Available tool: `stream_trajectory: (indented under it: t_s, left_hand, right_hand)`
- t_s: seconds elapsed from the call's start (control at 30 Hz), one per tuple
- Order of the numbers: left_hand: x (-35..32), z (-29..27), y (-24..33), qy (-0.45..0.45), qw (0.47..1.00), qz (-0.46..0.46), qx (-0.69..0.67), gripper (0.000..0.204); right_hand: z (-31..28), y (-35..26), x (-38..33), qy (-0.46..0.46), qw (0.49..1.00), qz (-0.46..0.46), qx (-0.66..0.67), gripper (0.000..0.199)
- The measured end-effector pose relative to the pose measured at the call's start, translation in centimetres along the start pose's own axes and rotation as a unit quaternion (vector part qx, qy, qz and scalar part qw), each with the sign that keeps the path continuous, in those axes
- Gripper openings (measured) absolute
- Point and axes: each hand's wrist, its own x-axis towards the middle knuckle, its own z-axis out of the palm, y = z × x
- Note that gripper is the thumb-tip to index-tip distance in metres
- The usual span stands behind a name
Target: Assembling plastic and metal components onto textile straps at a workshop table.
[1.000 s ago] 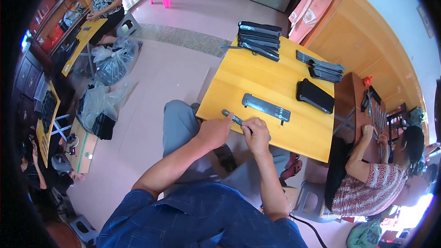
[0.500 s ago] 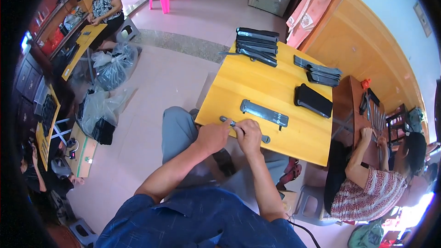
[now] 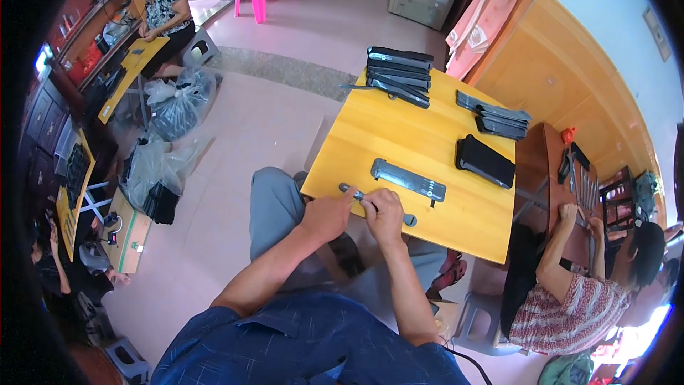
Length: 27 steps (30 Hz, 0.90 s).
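Note:
At the table's near edge, my left hand (image 3: pixel 328 218) and my right hand (image 3: pixel 385 214) are close together, fingers closed on a dark strip with rounded ends (image 3: pixel 410 220). One end sticks out past my left fingers, the other emerges beside my right hand; its middle is hidden under my fingers. Just beyond, a flat dark-grey panel (image 3: pixel 406 179) lies on the yellow table (image 3: pixel 342 148), with small light marks and a short tab at its right end. Neither hand touches that panel.
On the table are black pouch-like pieces (image 3: pixel 400 78) at the back, dark strips (image 3: pixel 494 115) at back right and a black stack (image 3: pixel 485 161) at right. A co-worker (image 3: pixel 570 299) sits at right, another (image 3: pixel 160 11) at far left. Plastic bags (image 3: pixel 174 107) lie on the floor.
My hands keep hold of the same strip, with only a slight shift of the fingers. The whole view has moved a little; things on the table stay where they were.

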Motion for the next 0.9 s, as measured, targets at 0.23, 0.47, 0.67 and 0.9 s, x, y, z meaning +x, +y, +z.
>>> stream_trajectory:
  t_s: [0.23,0.47,0.67,0.9]
  left_hand:
    - [0.1,0.1,-0.8,0.013,1.0,0.019,0.006,0.042]
    - [-0.2,0.3,-0.4,0.013,1.0,-0.002,0.015,0.042]
    - [0.0,-0.2,-0.6,0.008,1.0,-0.004,0.011,0.043]
    - [-0.1,-0.6,-1.5,0.014,0.999,0.007,0.038,0.042]
  right_hand:
    - [0.2,0.3,-0.2,0.01,1.0,-0.005,0.01,0.005]
    - [0.3,0.6,-0.3,0.012,1.0,-0.016,0.009,0.004]
    - [0.4,0.6,-0.3,0.017,1.0,-0.018,0.01,0.004]
    - [0.4,0.6,-0.5,0.007,1.0,-0.013,0.006,0.004]
